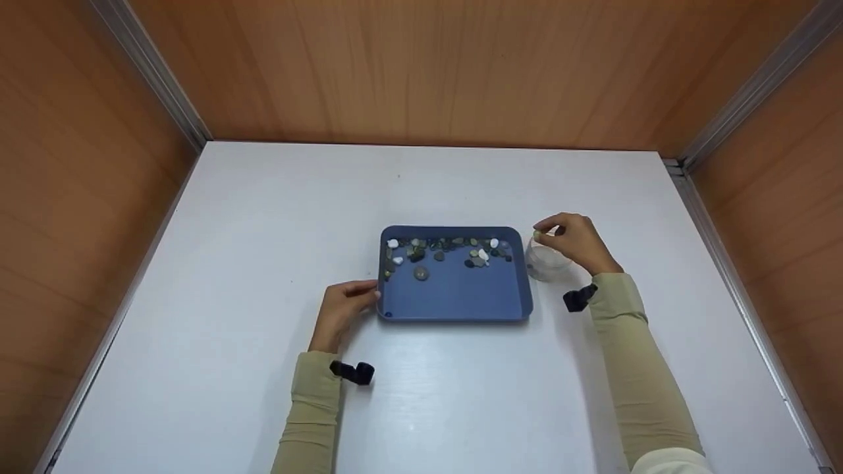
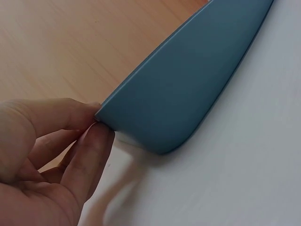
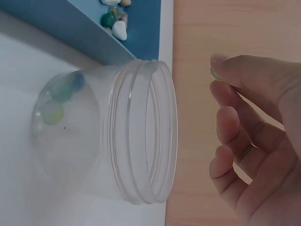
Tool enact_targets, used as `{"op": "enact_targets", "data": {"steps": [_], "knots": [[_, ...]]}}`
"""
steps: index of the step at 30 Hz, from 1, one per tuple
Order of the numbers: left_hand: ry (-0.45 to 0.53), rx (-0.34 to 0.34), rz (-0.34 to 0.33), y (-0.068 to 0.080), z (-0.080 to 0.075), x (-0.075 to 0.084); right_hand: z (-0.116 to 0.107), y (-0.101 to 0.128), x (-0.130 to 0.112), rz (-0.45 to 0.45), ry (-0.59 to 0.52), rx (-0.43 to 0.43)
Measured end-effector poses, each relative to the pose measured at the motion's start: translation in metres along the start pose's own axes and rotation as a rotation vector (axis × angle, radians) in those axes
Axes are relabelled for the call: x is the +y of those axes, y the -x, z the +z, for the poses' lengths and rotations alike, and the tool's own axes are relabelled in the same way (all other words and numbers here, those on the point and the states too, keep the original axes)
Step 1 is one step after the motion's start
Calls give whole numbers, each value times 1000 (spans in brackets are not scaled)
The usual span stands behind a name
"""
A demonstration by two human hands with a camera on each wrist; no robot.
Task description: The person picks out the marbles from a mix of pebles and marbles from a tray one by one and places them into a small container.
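Observation:
A blue tray (image 1: 461, 296) lies on the white table, with several stones (image 1: 439, 256) and pebbles mostly along its far side. My left hand (image 1: 344, 309) grips the tray's left rim; in the left wrist view thumb and fingertips pinch its edge. To the tray's right stands a clear plastic jar (image 3: 136, 136), uncapped, holding a few marbles (image 3: 53, 113) in yellow-green, green and blue at its bottom. Over the jar's mouth, my right hand (image 1: 574, 242) pinches a small greenish glass marble (image 1: 537, 236) between thumb and forefinger, mostly hidden by the fingertips in the right wrist view.
One dark marble (image 1: 388, 315) lies in the tray's near left corner, apart from the stones. White pebbles (image 3: 120, 30) sit inside the tray near the jar. Wooden panels (image 1: 421, 72) enclose the table (image 1: 263, 217) at the back and both sides.

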State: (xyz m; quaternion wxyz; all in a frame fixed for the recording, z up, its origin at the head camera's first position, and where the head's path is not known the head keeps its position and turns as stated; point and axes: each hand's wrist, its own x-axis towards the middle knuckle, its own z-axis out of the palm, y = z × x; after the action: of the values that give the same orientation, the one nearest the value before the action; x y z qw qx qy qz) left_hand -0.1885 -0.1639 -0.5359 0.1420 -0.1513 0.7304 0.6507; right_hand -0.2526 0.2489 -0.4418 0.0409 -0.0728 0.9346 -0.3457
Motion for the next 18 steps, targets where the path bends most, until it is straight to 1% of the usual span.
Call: {"op": "enact_targets", "data": {"steps": [8, 12, 18], "knots": [[-6, -4, -9, 0, 0, 0, -4, 4, 7, 1, 12, 7], [-11, -7, -4, 1, 0, -2, -5, 6, 8, 24, 6, -4], [-15, -2, 12, 1, 0, -2, -6, 6, 10, 29, -1, -5]]}}
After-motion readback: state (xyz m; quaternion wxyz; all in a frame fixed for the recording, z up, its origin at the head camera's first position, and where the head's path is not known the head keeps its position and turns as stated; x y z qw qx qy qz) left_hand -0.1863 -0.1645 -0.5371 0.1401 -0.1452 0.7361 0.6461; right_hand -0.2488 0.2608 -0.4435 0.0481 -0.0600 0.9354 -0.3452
